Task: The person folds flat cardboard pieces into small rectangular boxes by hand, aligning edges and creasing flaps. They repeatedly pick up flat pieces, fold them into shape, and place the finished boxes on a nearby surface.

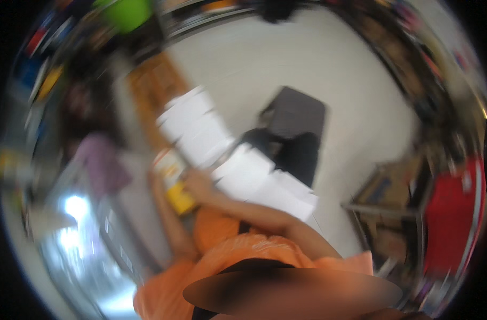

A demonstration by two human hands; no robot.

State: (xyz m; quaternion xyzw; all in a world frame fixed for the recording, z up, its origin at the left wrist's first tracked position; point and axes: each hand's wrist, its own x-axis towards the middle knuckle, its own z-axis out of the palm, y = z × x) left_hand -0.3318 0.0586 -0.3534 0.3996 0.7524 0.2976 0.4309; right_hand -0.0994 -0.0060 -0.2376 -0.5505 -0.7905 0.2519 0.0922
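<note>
White sheets of paper [238, 160], blurred by motion, run in a long band from the upper left of the middle down toward the right, over the person's forearms. The right hand [198, 184] lies against the near edge of this band, and also touches a yellow and white packet [174, 184] just to its left; whether its fingers are closed on either one I cannot tell, since the blur hides them. The left hand [157, 178] reaches up beside the packet's left edge and seems to touch it, but its grip is likewise too smeared to read. Both arms rise from an orange garment [227, 250] at the lower edge.

Pale floor [329, 69] spreads wide and bare above and to the right of the papers. A dark grey mat [297, 112] lies on it just past the papers' far edge. A cardboard box [393, 186] on a frame stands well apart at the right, beside a red thing [454, 213]. To the left, a wire cart [94, 234] crowds close to the left arm, and an orange-brown shelf [152, 90] runs up behind the papers.
</note>
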